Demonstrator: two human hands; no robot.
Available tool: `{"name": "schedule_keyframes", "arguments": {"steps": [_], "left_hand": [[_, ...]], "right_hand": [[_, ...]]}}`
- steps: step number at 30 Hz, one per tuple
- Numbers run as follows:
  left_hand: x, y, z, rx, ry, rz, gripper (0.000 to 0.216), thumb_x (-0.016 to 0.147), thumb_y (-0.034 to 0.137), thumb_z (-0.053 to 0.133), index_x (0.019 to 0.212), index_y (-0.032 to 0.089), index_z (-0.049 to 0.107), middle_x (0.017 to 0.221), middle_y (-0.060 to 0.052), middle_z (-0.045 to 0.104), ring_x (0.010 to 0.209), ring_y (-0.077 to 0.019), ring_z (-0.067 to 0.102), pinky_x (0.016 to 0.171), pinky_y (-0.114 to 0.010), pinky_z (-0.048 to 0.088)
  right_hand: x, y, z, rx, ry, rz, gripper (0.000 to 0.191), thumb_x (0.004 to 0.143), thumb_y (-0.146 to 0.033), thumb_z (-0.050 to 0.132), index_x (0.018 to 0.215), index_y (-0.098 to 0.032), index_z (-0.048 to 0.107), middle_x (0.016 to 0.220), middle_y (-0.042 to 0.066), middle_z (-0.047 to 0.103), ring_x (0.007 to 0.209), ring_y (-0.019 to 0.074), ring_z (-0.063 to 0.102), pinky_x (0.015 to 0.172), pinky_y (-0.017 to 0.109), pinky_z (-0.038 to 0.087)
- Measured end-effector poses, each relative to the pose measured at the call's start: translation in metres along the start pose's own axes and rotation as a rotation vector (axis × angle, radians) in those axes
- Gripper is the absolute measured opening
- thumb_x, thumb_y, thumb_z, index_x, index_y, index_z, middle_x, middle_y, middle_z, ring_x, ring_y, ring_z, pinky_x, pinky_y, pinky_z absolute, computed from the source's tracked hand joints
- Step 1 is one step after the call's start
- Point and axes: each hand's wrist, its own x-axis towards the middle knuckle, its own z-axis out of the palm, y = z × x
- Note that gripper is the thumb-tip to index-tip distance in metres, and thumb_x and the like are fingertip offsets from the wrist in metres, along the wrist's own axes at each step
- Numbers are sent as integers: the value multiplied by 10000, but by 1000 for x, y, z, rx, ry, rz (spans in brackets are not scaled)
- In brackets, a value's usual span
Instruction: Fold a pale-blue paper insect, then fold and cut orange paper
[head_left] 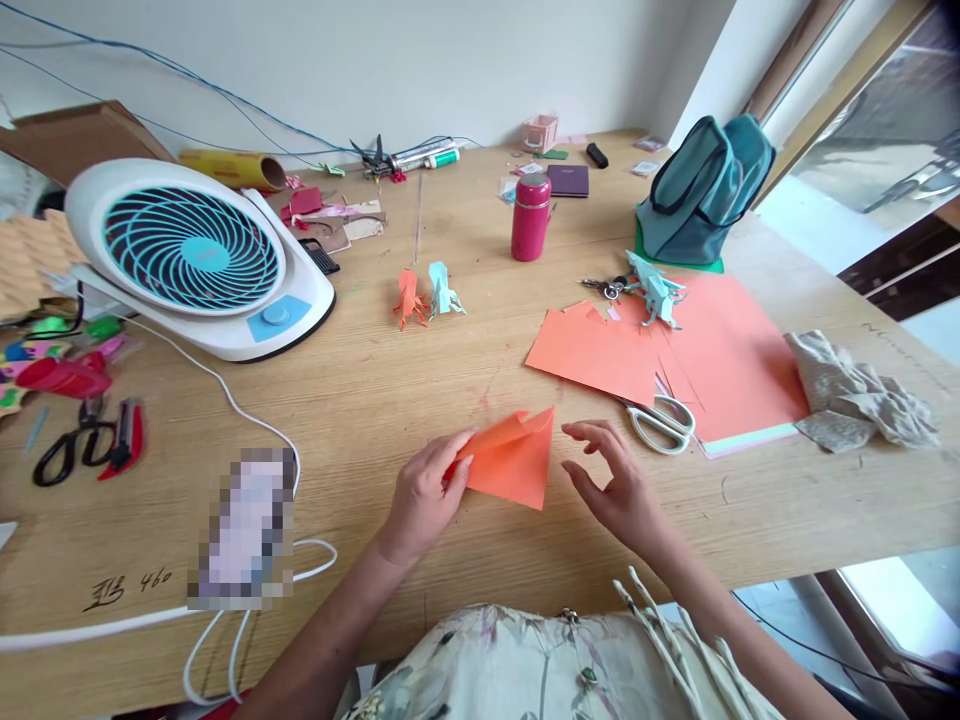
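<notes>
My left hand (429, 488) pinches the left corner of a partly folded sheet of orange paper (517, 465), just above the wooden table. Creases and a raised flap show along the paper's upper edge. To the right of it, my right hand (611, 480) is apart from the paper, thumb and fingers spread with nothing between them. White-handled scissors (661, 428) lie beyond that hand, their blades partly hidden under cut orange paper (600, 352). Farther back stand two folded paper figures, one orange (408, 298) and one light blue (444, 290).
A white fan (202, 260) stands at the left. A pink flask (531, 218) and a teal bag (705, 195) are at the back. A larger blue paper figure (655, 290) rests on orange sheets (750, 350), near a grey cloth (862, 395). Black-handled scissors (67, 455) lie far left.
</notes>
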Motion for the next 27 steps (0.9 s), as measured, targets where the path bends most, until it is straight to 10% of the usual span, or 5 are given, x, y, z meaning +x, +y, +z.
{"name": "schedule_keyframes", "arguments": {"steps": [6, 14, 27], "left_hand": [[10, 15, -8, -180, -24, -210, 288, 929, 201, 563, 1207, 183, 637, 1140, -72, 736, 1003, -186, 708, 904, -284, 560], [6, 34, -13, -373, -156, -316, 299, 948, 251, 546, 1219, 182, 651, 1163, -86, 735, 1011, -193, 709, 885, -279, 564], [-7, 49, -13, -395, -218, -331, 399, 914, 306, 619, 1302, 215, 609, 1192, -73, 730, 1001, -200, 721, 882, -282, 573]], "right_hand": [[1, -3, -4, -271, -6, -155, 641, 878, -191, 637, 1446, -287, 356, 1443, 159, 445, 1310, 335, 459, 1026, 556, 433], [18, -24, 1, -180, 23, -100, 242, 903, -333, 634, 1103, -224, 552, 995, 89, 672, 896, 260, 620, 793, 403, 478], [14, -26, 8, 69, -19, 183, 183, 900, -375, 628, 827, -209, 605, 750, 13, 654, 663, 161, 577, 616, 276, 442]]}}
